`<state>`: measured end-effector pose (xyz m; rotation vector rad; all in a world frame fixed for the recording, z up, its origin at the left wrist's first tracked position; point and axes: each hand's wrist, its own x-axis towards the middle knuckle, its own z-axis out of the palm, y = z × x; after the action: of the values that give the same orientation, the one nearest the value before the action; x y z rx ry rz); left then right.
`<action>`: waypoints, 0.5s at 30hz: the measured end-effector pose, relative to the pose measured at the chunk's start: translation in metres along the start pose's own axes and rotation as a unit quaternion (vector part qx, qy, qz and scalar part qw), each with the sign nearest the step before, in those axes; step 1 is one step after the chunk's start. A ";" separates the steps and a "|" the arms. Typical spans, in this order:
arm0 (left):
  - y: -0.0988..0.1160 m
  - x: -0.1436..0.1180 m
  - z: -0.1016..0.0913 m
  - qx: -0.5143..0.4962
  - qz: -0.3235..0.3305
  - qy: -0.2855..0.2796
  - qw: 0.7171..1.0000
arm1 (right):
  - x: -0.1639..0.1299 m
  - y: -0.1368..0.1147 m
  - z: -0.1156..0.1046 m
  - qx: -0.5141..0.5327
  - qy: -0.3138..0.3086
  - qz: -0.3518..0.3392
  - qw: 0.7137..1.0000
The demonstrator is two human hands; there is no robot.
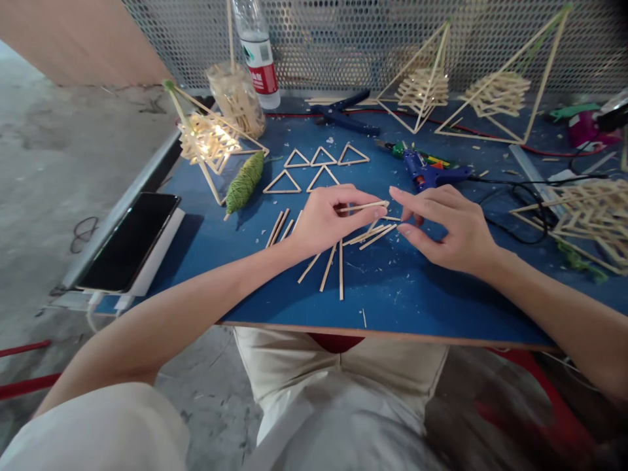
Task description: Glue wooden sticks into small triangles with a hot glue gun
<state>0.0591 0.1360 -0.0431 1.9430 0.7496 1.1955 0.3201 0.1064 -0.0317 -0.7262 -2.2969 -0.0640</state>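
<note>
Blue table (402,294) against mesh wall. Left hand (326,219) pinches thin stick (363,207) between thumb and fingers, above loose sticks (338,258) on table. Right hand (449,226) just beside stick tip, fingers spread loose, holding nothing. Five stick triangles (321,167) lie behind hands. Glue gun (429,171) near right hand. Green twine (244,183), phone (130,242) off left.

Triangles (321,167) behind loose sticks (333,261), glue gun (429,171) right (phone (128,241) far left)

Blue bench (392,288) carries loose sticks (340,268), stick triangles (322,157), green twine spool (244,182), glue gun (429,171), phone (130,241)
</note>
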 end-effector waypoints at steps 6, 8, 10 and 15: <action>-0.002 0.001 0.001 0.009 -0.001 0.008 1.000 | 0.000 -0.002 -0.001 0.005 -0.042 0.034 0.999; -0.002 0.000 0.001 0.015 -0.003 0.009 1.000 | 0.000 -0.002 -0.001 0.008 -0.048 0.039 0.998; -0.001 0.000 0.002 0.023 -0.003 0.009 1.000 | 0.000 -0.002 -0.001 0.008 -0.049 0.036 0.998; -0.001 0.000 0.002 0.025 0.006 0.008 1.000 | 0.001 0.000 0.000 -0.005 -0.033 0.010 0.999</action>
<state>0.0611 0.1364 -0.0446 1.9831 0.7839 1.2101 0.3193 0.1069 -0.0315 -0.7661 -2.3546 -0.0438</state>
